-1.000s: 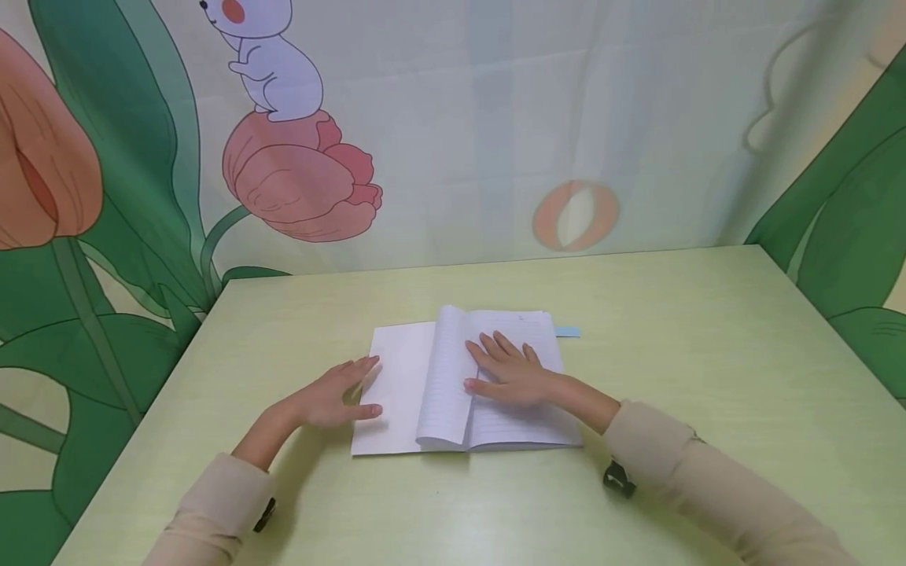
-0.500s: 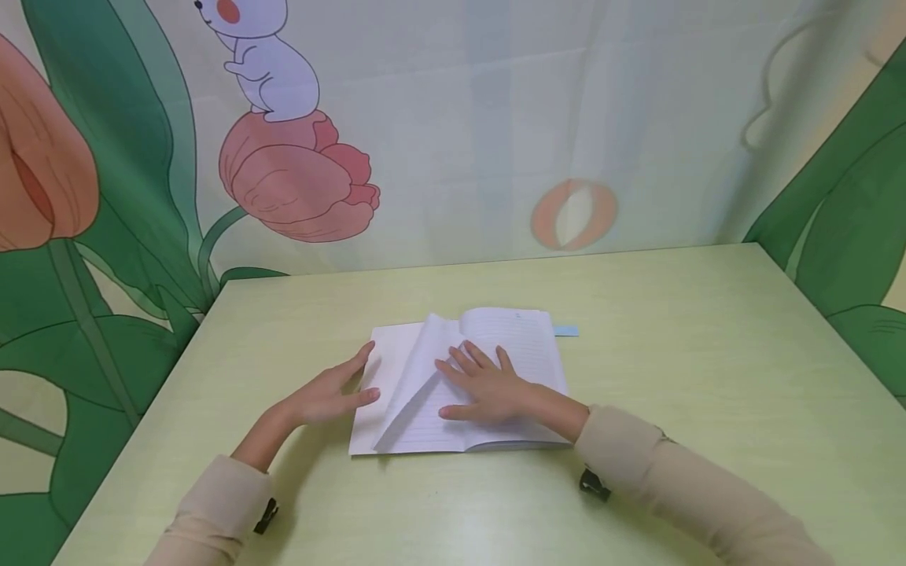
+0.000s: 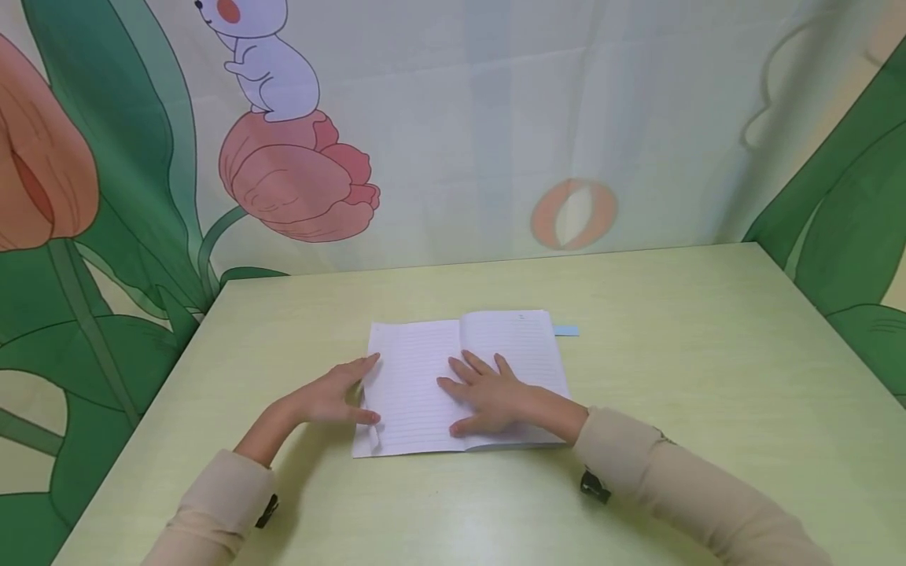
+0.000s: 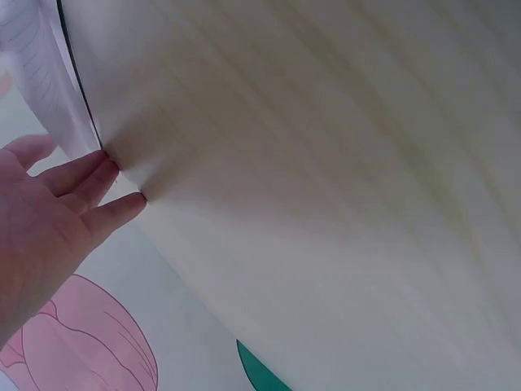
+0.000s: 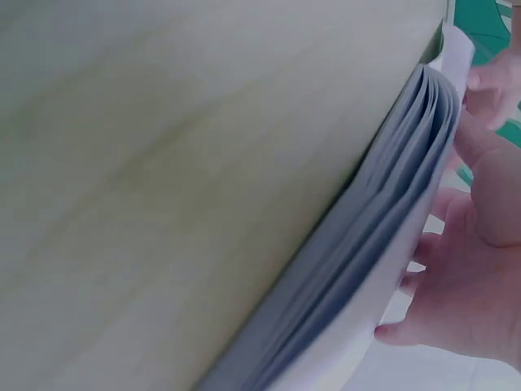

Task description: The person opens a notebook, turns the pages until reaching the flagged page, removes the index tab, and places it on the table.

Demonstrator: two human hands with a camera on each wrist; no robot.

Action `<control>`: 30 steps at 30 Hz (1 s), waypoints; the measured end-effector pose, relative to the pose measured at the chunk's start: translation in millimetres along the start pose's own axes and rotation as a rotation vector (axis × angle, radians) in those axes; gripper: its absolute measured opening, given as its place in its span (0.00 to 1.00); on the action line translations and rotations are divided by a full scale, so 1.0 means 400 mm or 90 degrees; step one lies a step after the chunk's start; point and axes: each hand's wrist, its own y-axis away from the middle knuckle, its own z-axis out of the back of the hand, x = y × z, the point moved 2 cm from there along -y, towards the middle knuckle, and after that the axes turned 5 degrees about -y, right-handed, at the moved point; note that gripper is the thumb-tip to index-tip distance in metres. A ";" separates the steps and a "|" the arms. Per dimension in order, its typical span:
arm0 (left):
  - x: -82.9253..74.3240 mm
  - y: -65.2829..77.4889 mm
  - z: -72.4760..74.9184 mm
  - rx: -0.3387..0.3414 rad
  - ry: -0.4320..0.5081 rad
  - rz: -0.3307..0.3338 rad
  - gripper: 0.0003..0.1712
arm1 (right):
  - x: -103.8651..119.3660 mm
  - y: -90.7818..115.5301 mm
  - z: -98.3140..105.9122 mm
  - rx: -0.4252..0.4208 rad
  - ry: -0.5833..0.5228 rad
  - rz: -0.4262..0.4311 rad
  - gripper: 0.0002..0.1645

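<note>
A lined notebook (image 3: pixel 414 385) lies open on the table, its left page down and slightly curled at the lower left corner. A blue tab (image 3: pixel 566 331) sticks out past its right edge. My left hand (image 3: pixel 329 397) is at the notebook's left edge, thumb over the page corner, fingertips at the margin; the left wrist view shows these fingers (image 4: pixel 98 216) straight and touching the table by the cover's edge. With fingers spread, my right hand (image 3: pixel 491 401) rests on the pages near the spine. The right wrist view shows the stacked page edges (image 5: pixel 399 171) beside it.
The pale green table (image 3: pixel 672 338) extends around the notebook on all sides. Behind it hangs a cloth backdrop (image 3: pixel 439 157) printed with tulips, leaves and a white animal. A dark clip-like piece (image 3: pixel 594 486) sits under the right cuff, and another (image 3: pixel 267 511) under the left.
The page that stood half lifted has gone over to the left and now lies down. My right hand has moved left and slightly toward me; the left has stayed near the left edge.
</note>
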 end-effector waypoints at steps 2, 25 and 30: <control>0.000 0.000 -0.003 0.013 -0.023 0.005 0.54 | -0.012 0.003 0.005 -0.017 -0.016 -0.003 0.45; 0.008 -0.013 0.011 -0.038 0.001 0.011 0.41 | -0.313 0.071 0.072 -0.094 -0.086 -0.163 0.54; 0.019 -0.032 0.015 -0.032 0.108 0.025 0.39 | -0.323 0.067 0.078 -0.088 -0.070 -0.165 0.57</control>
